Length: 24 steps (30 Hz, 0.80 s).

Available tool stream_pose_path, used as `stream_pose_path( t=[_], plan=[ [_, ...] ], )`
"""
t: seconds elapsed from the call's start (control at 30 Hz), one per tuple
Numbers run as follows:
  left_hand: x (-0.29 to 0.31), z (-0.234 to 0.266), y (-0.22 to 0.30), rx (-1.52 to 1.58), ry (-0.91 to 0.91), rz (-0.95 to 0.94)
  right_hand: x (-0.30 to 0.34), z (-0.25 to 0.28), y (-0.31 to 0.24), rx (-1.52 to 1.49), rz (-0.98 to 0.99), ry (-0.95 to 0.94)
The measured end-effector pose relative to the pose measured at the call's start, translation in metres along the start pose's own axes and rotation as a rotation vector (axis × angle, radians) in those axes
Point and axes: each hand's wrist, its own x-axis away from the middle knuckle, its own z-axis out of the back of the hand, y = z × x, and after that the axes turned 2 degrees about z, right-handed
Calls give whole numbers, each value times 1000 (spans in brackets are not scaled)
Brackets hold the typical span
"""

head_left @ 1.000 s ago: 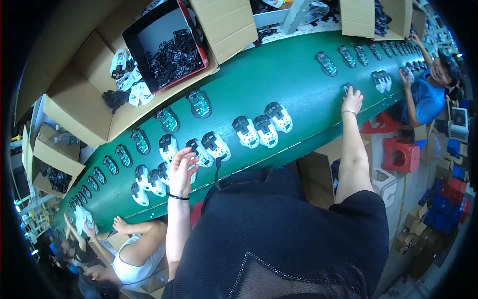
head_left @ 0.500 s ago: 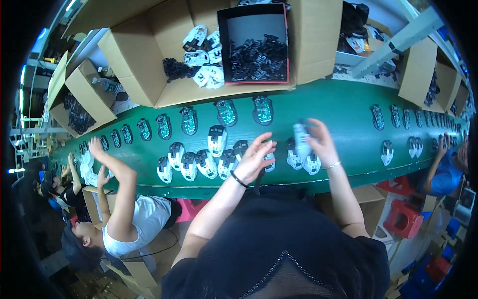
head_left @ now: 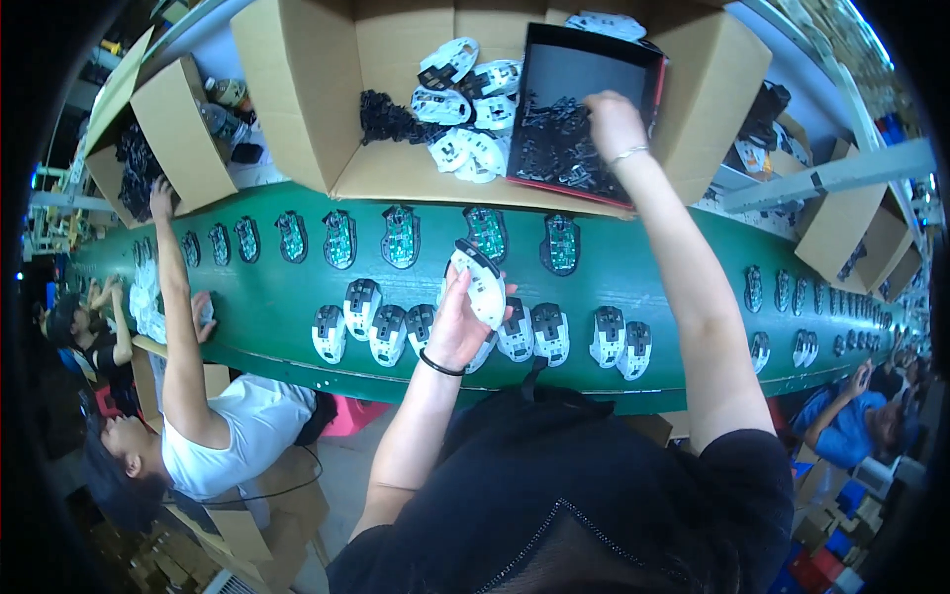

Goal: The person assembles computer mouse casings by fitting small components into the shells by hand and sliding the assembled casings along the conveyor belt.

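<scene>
My left hand point(head_left: 457, 327) holds up a white and black computer mouse shell point(head_left: 483, 287) over the green belt, its pale inside showing. My right hand point(head_left: 616, 127) reaches into a black box with a red rim point(head_left: 646, 99), its curled fingers at the small black plastic parts point(head_left: 554, 148). What those fingers pinch, if anything, is hidden. Close to my body lie several white and black mouse shells point(head_left: 550, 334) in an uneven row. Beyond them stands a row of mouse bases with green circuit boards point(head_left: 560, 245).
A large cardboard box point(head_left: 297, 109) holds the black box, more white shells point(head_left: 470, 153) and a heap of black parts point(head_left: 391, 121). The green belt point(head_left: 683, 297) runs left to right. A co-worker in a white top point(head_left: 252, 431) reaches across it at left; a metal bar point(head_left: 821, 178) slants at right.
My right hand has left the shells on the belt and moved up into the black box. My left hand, empty before, now holds a mouse shell. The view has shifted slightly.
</scene>
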Motion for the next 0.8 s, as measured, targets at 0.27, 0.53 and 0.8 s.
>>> stream_pose_path(
  t=[0.27,0.53,0.8],
  plan=[
    [-9,-17,8,-136,0,-141,66,75,-51,-1543,-313,-361],
    [15,-35,-12,-245,-14,-302,169,83,-148,-1082,-173,-18],
    [43,-36,-20,-238,-40,-304,186,106,-156,-1652,-492,-156]
  ],
)
